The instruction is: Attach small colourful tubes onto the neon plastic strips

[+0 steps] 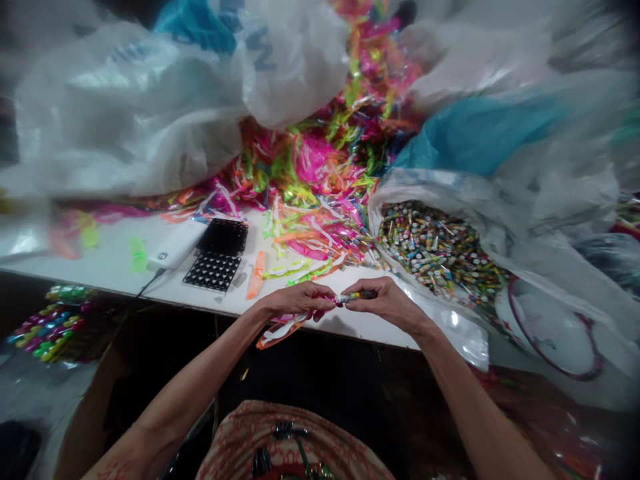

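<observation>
In front of me, above the table's near edge, my two hands almost meet. My left hand [300,299] is closed on several plastic strips [283,330], orange and white, whose ends hang below the fingers. Between thumb and fingers my right hand [385,303] pinches a small patterned tube [357,295] with a white end. That white end touches the left fingertips, by a bit of pink; how the pieces join there is too small to tell. Many similar tubes [435,247] fill a clear plastic bag at the right.
Colourful plastic strips [315,227] heap up beyond my hands. On the white table [165,287] lie a white power bank [177,245] with a cable, a black perforated tray [213,272] and an orange piece [256,275]. Large plastic bags [125,127] and a white basin [545,327] flank the work area.
</observation>
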The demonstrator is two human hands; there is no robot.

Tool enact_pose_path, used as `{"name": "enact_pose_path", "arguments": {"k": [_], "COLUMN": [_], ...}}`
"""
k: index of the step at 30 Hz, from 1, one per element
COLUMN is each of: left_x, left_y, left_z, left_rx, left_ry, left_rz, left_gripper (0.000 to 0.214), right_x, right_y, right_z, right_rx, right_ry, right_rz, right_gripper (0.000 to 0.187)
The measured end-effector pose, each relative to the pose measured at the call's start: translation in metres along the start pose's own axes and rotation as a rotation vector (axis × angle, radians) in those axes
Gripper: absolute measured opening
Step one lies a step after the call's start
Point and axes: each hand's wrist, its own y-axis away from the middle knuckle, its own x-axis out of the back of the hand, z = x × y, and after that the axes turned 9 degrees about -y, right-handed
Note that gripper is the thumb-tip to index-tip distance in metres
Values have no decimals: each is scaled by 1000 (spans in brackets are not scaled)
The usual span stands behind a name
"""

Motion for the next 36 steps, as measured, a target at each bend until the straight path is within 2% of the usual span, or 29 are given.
{"name": "enact_pose_path", "arguments": {"k": [9, 16, 20, 25, 31, 34, 36], "left_x": [3, 5, 6, 8, 11, 17, 28], "left_y": [-2, 4, 1, -10, -14, -16, -19], "left_z": [-1, 8, 9, -2, -5, -1, 3], "left_rx": [20, -92, -79, 7, -47, -67, -127], "left_ry": [-46, -16, 3, 3, 31, -49, -112], "left_rz": [10, 104, 79, 8, -25, 60, 257], "left_gripper": [38, 45, 45, 45, 40, 39, 36], "right_x": [-1, -4, -1, -4, -7, -1, 9], "right_y": [1, -4, -6, -4, -4, -16, -30], "right_z": [6, 6, 7, 6, 12, 20, 23], "right_rx": [72, 106, 128, 171, 159, 162, 147], "right_ry": [111, 123, 162, 253, 245, 238, 216], "right_rz": [50, 132, 64, 61, 94, 138, 180], "right_gripper": [18, 18, 16, 12, 12, 16, 20]}}
